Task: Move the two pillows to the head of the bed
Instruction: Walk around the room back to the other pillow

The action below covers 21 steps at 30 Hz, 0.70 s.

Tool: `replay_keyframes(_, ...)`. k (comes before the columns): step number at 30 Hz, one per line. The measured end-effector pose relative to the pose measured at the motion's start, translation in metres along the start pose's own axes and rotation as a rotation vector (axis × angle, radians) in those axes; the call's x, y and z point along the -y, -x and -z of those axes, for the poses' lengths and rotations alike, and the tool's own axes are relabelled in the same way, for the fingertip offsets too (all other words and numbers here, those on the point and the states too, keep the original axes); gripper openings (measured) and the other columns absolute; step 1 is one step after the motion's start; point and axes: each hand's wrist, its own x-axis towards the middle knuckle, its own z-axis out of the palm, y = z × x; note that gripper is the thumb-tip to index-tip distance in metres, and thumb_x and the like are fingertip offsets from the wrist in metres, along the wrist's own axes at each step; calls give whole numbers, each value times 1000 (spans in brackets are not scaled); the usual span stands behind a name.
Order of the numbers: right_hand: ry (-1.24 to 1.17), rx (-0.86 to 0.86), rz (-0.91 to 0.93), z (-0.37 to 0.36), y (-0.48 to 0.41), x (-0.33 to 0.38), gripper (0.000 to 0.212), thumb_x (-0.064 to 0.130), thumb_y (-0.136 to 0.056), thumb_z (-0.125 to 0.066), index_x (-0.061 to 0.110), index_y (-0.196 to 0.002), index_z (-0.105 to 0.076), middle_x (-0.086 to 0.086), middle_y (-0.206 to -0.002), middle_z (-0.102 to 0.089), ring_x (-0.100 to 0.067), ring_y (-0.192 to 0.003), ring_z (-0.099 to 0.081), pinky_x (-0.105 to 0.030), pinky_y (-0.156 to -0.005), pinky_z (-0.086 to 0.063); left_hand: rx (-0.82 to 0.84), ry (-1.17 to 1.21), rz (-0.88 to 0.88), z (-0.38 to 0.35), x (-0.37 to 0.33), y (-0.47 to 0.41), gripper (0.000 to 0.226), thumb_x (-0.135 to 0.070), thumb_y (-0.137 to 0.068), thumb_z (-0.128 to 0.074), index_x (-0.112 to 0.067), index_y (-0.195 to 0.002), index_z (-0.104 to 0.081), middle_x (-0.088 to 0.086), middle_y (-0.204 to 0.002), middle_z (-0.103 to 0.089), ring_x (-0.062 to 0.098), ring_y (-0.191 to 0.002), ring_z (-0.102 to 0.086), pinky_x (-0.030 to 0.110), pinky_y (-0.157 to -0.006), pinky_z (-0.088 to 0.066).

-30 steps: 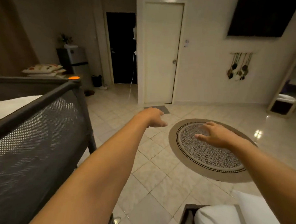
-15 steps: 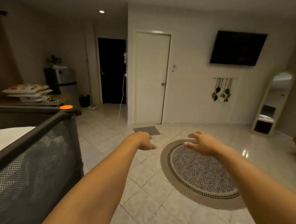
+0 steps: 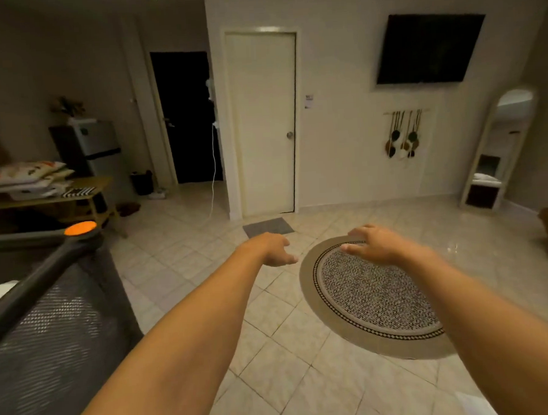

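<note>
Two patterned pillows lie stacked on a low wooden table at the far left, well away from both hands. My left hand is stretched out over the tiled floor, palm down, fingers loosely apart, holding nothing. Level with it to the right, my right hand hovers above the far rim of a round woven rug, also empty with fingers spread. The bed is out of view except for a white corner at the bottom right.
A dark mesh playpen with an orange-capped corner fills the near left. Ahead stand a shut white door, a dark doorway, a small fridge, a wall TV and a floor mirror.
The view has lifted and shifted, so more of the room and the table with the pillows shows. Both empty hands stay stretched out in front and have drawn slightly nearer each other.
</note>
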Motion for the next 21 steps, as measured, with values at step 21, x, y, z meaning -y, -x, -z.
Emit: replay_keyframes(21, -5, 37, -30, 34, -116, -163, 73, 65, -88, -45, 19, -145, -38, -8, -152, -35, -29, -134, -42, -47, -110, -36, 38, -46, -12, 29, -99, -164, 66, -52, -94, -55, -22, -151, -39, 2, -159, -34, 26, -147, -28, 42, -114, -27)
